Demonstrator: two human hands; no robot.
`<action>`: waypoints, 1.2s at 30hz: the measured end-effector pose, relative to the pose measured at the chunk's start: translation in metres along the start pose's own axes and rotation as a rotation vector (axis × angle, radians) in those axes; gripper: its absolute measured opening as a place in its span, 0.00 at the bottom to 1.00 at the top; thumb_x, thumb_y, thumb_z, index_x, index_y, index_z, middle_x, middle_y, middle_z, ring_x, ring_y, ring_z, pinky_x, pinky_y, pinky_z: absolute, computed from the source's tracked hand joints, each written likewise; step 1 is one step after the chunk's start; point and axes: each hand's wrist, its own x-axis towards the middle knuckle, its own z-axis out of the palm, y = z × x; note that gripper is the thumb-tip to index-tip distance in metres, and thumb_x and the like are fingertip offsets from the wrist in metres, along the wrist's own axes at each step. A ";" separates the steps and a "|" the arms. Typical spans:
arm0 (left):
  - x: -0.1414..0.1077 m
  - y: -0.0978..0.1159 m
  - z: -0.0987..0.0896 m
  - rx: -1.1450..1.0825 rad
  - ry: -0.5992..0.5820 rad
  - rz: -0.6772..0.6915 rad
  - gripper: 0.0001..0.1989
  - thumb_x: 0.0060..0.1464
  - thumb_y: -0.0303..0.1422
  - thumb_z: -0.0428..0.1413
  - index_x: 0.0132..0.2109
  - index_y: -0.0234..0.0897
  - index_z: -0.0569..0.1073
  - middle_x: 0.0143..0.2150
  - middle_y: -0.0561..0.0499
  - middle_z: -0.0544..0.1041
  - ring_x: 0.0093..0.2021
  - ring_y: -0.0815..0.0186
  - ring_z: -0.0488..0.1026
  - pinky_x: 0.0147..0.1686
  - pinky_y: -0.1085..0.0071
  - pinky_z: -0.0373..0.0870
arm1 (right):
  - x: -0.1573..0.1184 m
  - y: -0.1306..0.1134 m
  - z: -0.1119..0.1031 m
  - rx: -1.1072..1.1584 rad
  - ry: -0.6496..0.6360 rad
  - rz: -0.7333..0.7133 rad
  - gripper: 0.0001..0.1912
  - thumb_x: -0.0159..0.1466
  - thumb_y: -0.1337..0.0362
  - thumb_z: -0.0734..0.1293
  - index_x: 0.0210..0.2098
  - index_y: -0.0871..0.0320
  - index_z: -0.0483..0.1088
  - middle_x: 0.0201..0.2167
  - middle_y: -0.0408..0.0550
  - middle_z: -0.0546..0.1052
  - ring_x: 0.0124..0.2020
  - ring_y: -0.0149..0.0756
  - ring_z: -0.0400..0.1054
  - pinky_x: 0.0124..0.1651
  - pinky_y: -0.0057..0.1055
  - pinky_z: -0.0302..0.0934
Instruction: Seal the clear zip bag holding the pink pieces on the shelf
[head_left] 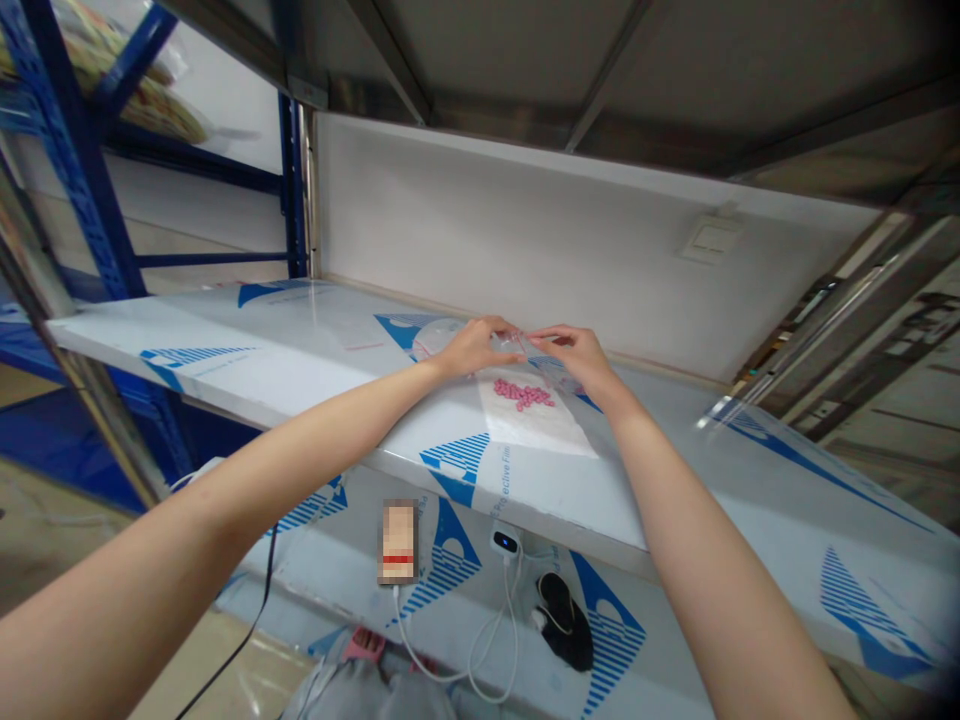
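White shelf [225,345] is reached across by both bare forearms, w/ the hands brought close together near its back edge. Its top is covered by protective film w/ blue print. A clear plastic bag [534,415] is laid flat on the shelf, its upper end toward the wall panel, and a small clump of pink beads [524,394] is held inside it. The bag's top edge is pinched by both hands: L hand [474,348] is curled, w/ fingers [495,328] closed down on the edge, and R hand [577,360] has its fingers [541,333] nearly closed on the same edge, just beside the L fingertips. Whether the bag's seal is shut can't be told from this view. A clear round disc [435,338] is seen just behind L hand, partly covered by it. Further back, a white wall panel [510,230] w/ a switch plate [711,240] is seen, and a blue steel rack [75,160] stands at left. Below the shelf, a white cable [480,650] is run from a blurred phone [398,541] past a charger [505,542], w/ a black object [564,622] just beside it; what that object is can't be told.
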 end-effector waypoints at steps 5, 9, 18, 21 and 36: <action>0.001 -0.005 -0.002 0.038 0.011 -0.037 0.18 0.51 0.39 0.65 0.47 0.34 0.77 0.46 0.44 0.79 0.45 0.60 0.76 0.49 0.64 0.71 | -0.001 0.007 -0.008 -0.056 -0.196 0.098 0.07 0.55 0.63 0.72 0.32 0.58 0.78 0.36 0.51 0.80 0.37 0.40 0.72 0.42 0.34 0.65; 0.001 -0.006 -0.002 0.055 0.014 -0.041 0.19 0.51 0.38 0.65 0.47 0.33 0.77 0.46 0.43 0.79 0.45 0.61 0.75 0.48 0.65 0.71 | -0.007 0.012 -0.010 -0.089 -0.525 0.163 0.03 0.54 0.66 0.72 0.29 0.57 0.79 0.34 0.50 0.80 0.36 0.39 0.73 0.45 0.35 0.65; 0.001 -0.005 -0.003 0.051 0.009 -0.054 0.19 0.51 0.38 0.65 0.48 0.31 0.77 0.45 0.42 0.79 0.45 0.60 0.75 0.49 0.65 0.71 | -0.005 0.016 -0.009 -0.158 -0.512 0.150 0.02 0.53 0.65 0.72 0.28 0.57 0.79 0.33 0.51 0.81 0.36 0.41 0.74 0.45 0.35 0.65; 0.001 -0.005 -0.003 0.065 0.002 -0.062 0.19 0.51 0.38 0.65 0.48 0.31 0.77 0.45 0.43 0.79 0.46 0.60 0.75 0.48 0.65 0.71 | -0.005 0.018 -0.009 -0.166 -0.520 0.152 0.03 0.53 0.65 0.73 0.27 0.57 0.78 0.32 0.50 0.81 0.36 0.41 0.73 0.45 0.35 0.64; -0.001 0.010 -0.003 0.045 -0.076 -0.030 0.18 0.52 0.39 0.65 0.46 0.32 0.77 0.46 0.45 0.79 0.45 0.63 0.76 0.48 0.70 0.70 | -0.003 -0.002 0.001 0.073 -0.003 -0.013 0.11 0.52 0.57 0.73 0.30 0.57 0.78 0.33 0.51 0.80 0.36 0.40 0.72 0.40 0.33 0.63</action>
